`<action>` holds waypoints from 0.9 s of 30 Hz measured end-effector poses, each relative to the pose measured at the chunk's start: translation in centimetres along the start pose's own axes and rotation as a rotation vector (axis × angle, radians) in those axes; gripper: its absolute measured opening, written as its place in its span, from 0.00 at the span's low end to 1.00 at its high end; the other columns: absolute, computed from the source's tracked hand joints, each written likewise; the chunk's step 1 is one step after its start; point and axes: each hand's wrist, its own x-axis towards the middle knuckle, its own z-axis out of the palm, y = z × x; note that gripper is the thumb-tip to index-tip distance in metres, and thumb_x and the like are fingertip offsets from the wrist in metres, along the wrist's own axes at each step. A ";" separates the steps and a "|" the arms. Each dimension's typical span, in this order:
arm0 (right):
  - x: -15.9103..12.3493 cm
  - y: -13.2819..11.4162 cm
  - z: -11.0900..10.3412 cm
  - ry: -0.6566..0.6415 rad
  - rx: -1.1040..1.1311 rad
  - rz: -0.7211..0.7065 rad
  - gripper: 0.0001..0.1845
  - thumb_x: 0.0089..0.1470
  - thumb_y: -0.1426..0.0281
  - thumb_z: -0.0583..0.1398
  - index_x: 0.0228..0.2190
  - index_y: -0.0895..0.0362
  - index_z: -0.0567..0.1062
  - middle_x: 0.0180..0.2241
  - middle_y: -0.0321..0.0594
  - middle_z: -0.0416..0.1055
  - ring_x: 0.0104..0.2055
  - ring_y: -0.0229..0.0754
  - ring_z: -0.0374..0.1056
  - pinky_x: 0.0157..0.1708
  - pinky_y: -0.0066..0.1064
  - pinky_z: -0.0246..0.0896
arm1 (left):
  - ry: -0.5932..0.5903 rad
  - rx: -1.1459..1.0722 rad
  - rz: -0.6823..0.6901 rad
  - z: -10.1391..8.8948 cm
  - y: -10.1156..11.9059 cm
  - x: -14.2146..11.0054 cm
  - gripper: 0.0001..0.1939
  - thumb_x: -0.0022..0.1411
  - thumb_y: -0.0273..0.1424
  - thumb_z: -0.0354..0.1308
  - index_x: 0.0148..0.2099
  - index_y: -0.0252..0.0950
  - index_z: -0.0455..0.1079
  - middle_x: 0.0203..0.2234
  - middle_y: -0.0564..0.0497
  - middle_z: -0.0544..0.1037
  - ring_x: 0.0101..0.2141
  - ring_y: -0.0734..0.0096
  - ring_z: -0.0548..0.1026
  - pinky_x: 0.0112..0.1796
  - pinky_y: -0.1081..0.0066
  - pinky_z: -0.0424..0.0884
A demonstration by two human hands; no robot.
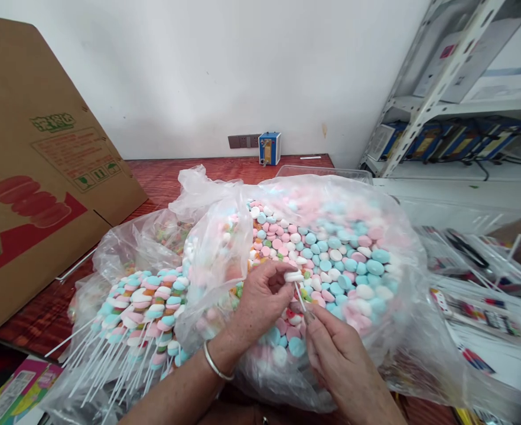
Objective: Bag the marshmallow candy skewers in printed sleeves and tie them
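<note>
Over a big clear plastic bag of loose pastel marshmallows, both hands meet around one piece. Between thumb and forefinger my left hand pinches a white marshmallow. My right hand grips a thin white stick, whose upper end meets the underside of that marshmallow; how deep it goes in I cannot tell. Left of the bag lies a pile of marshmallow skewers, stacked pink, white and blue pieces on white sticks. Small orange and green candies show among the loose marshmallows.
A large cardboard box stands at the left on the reddish wooden table. By the wall sits a small blue and white device beside a socket strip. Right are a white metal shelf and packets of pens.
</note>
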 end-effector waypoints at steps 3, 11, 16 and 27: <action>0.6 0.5 0.0 0.026 -0.200 -0.075 0.16 0.63 0.60 0.50 0.30 0.53 0.72 0.23 0.37 0.71 0.26 0.42 0.67 0.24 0.28 0.58 | -0.009 0.163 0.097 0.5 -0.2 -1.1 0.11 0.56 0.22 0.58 0.40 0.38 0.75 0.34 0.51 0.78 0.34 0.69 0.77 0.35 0.71 0.74; 1.4 0.0 -1.3 0.196 -1.227 -0.119 0.10 0.59 0.75 0.57 0.39 0.50 0.75 0.33 0.40 0.77 0.26 0.42 0.71 0.21 0.29 0.43 | 0.068 0.459 0.155 -2.9 0.7 -2.0 0.24 0.63 0.26 0.55 0.61 0.44 0.68 0.42 0.49 0.81 0.41 0.65 0.78 0.46 0.66 0.72; 3.0 -1.1 -0.8 0.208 -1.373 -0.184 0.08 0.60 0.76 0.56 0.33 0.54 0.74 0.33 0.42 0.73 0.25 0.40 0.70 0.19 0.29 0.43 | 0.254 0.865 0.258 -6.9 1.4 1.2 0.15 0.65 0.25 0.51 0.50 0.40 0.73 0.45 0.47 0.77 0.49 0.61 0.74 0.52 0.63 0.68; 8.9 -4.1 1.9 0.095 -1.389 -0.197 0.12 0.56 0.83 0.53 0.32 0.59 0.75 0.35 0.46 0.73 0.30 0.44 0.76 0.20 0.28 0.47 | 0.239 1.248 0.285 -8.1 1.4 6.3 0.14 0.63 0.21 0.51 0.41 0.36 0.77 0.38 0.42 0.75 0.43 0.57 0.72 0.46 0.61 0.67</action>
